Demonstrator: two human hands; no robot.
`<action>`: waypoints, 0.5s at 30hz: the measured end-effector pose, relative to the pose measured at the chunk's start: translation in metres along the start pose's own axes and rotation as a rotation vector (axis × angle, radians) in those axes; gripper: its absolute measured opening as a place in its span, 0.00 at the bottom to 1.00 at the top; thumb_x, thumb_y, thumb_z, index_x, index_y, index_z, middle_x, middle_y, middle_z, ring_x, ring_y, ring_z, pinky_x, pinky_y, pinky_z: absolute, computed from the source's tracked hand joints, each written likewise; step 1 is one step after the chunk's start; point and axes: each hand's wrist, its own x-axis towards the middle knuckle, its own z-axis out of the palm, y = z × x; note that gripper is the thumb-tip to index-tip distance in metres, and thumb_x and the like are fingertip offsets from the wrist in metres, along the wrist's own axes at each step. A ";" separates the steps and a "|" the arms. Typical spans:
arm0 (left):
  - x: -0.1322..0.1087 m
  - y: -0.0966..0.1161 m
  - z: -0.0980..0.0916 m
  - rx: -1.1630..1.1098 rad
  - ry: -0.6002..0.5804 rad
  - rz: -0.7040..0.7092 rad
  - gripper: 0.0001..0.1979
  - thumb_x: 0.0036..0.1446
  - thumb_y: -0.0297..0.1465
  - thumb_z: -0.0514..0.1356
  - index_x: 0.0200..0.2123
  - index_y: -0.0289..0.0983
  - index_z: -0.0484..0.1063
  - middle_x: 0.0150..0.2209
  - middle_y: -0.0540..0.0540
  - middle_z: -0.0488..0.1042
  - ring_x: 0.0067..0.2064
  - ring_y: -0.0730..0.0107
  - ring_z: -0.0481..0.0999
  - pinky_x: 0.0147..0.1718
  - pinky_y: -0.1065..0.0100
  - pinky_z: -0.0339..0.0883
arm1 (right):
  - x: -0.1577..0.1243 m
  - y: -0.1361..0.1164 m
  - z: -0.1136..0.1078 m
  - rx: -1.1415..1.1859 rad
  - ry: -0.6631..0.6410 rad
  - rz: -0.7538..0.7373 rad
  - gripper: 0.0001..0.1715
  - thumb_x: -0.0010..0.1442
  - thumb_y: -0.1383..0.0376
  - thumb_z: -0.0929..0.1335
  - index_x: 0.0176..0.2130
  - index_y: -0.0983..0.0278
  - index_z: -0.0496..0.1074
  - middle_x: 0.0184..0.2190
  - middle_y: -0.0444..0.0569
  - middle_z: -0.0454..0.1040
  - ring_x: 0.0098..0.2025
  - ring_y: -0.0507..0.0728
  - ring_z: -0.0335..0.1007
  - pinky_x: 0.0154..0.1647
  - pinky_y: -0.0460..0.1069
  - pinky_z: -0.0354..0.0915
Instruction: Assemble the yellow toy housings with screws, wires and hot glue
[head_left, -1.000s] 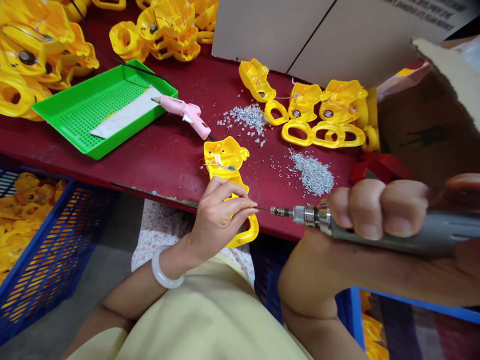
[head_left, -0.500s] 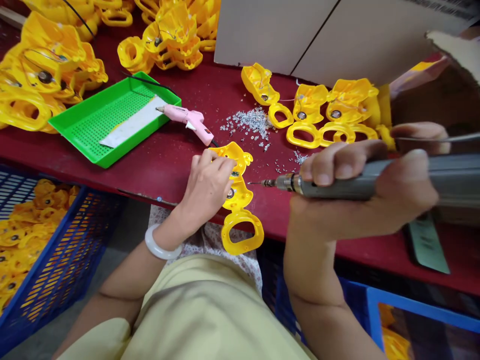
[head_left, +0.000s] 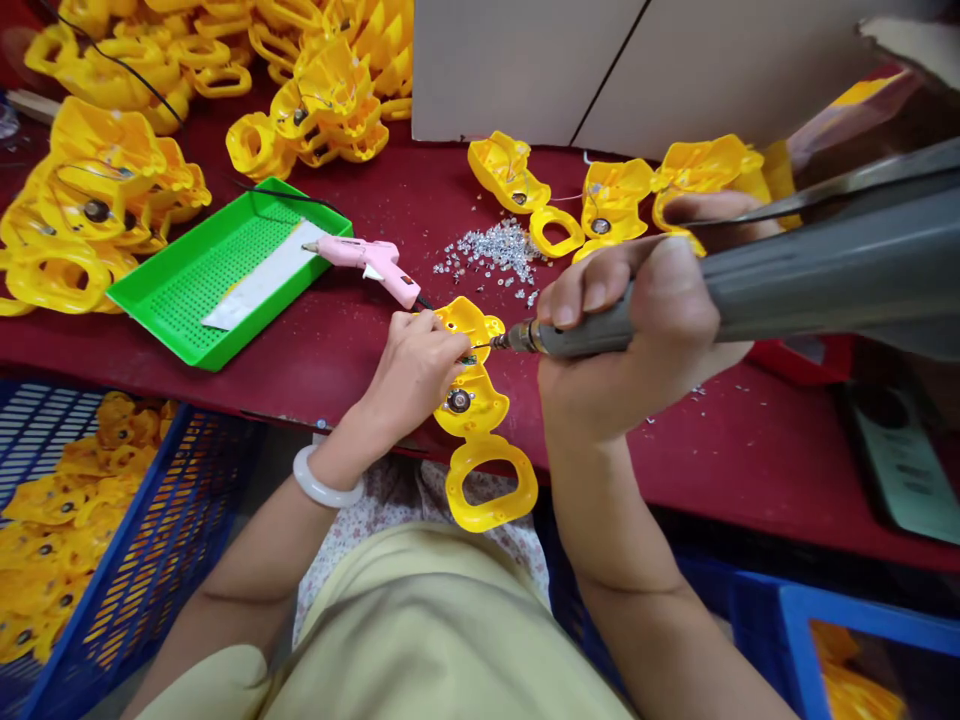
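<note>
1. Workpiece: the yellow plastic housing (head_left: 471,410) lies on the red table (head_left: 675,440) by the near edge, its looped end projecting past that edge. Unsupported, it could tip or rock under downward pressure.
2. The left hand (head_left: 412,375) has a closed grip on the housing's upper section, with its fingertips (head_left: 457,342) just beside the bit. A bit slip could strike those fingers.
3. The right hand (head_left: 622,340) has a closed grip on the grey power driver (head_left: 750,270), whose bit is at the housing at a shallow tilt. Driving off-axis could mar the plastic or cam the bit out.
4. Loose screws (head_left: 491,250) lie heaped near the work. A knock could scatter them, and a stray one could lodge in the housing.
5. The pink glue gun (head_left: 367,258) sits close to the left hand's working area. Contact with its nozzle could cause a burn if it is hot; its state cannot be told.
</note>
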 end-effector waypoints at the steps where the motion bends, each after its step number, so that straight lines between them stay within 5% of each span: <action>1: 0.000 0.000 0.001 -0.022 0.024 0.000 0.03 0.57 0.24 0.61 0.34 0.38 0.73 0.31 0.49 0.76 0.42 0.62 0.71 0.42 0.60 0.55 | 0.000 0.001 0.000 -0.019 -0.001 0.007 0.09 0.50 0.67 0.65 0.34 0.61 0.61 0.16 0.32 0.58 0.14 0.45 0.53 0.15 0.45 0.53; 8: -0.003 0.005 -0.002 -0.010 0.201 -0.028 0.06 0.60 0.27 0.61 0.29 0.37 0.71 0.32 0.49 0.78 0.44 0.61 0.72 0.43 0.58 0.56 | -0.003 0.008 -0.001 -0.087 0.024 -0.056 0.09 0.53 0.67 0.65 0.36 0.58 0.60 0.19 0.34 0.54 0.16 0.45 0.54 0.17 0.44 0.54; 15: -0.002 0.004 0.000 0.141 0.253 0.054 0.07 0.62 0.26 0.59 0.31 0.38 0.72 0.29 0.51 0.78 0.44 0.62 0.72 0.42 0.58 0.54 | -0.005 0.033 -0.009 -0.145 -0.034 -0.074 0.14 0.59 0.55 0.67 0.42 0.55 0.58 0.22 0.36 0.57 0.17 0.48 0.55 0.19 0.48 0.60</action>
